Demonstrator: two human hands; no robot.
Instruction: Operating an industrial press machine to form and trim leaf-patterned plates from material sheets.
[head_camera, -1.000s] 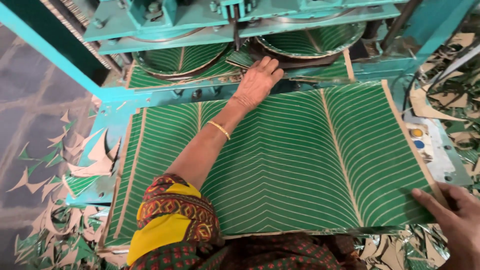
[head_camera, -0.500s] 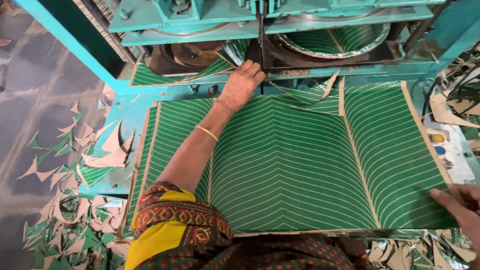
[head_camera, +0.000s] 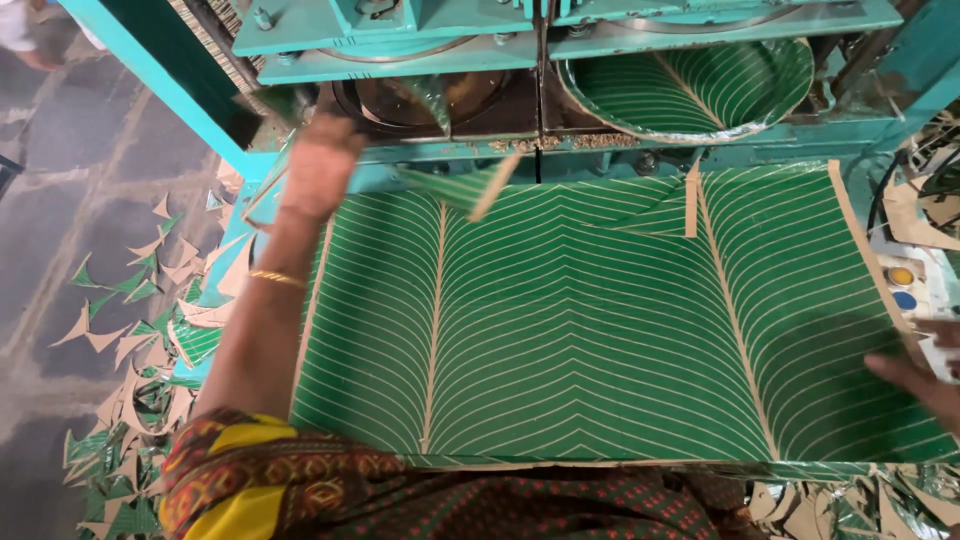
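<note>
- I see the teal press machine (head_camera: 400, 45) filling the top of the view, its frame running across above the sheet.
- Below it the big green sheet (head_camera: 590, 330) with pale leaf-vein lines lies flat on the worktop, its far edge tucked up against the machine and its near edge at my body.
- In the right die sits a pressed green plate (head_camera: 690, 85), round and dished, directly above the sheet's far right part.
- The left die (head_camera: 420, 100) shows bare dark metal with a small green scrap hanging in it.
- My left hand (head_camera: 318, 165) is raised at the sheet's far left corner, just in front of the left die; it is blurred, so I cannot tell whether it grips anything.
- My right hand (head_camera: 925, 375) lies at the sheet's right edge, fingers laid on the sheet; only part shows, and I cannot tell if it pinches the edge.
- A loose green strip (head_camera: 470, 190) lies tilted on the sheet's far edge, between the two dies.
- Green and tan offcuts (head_camera: 130, 330) litter the floor on the left.
- A panel with a yellow and a blue button (head_camera: 903, 287) sits just right of the sheet.
</note>
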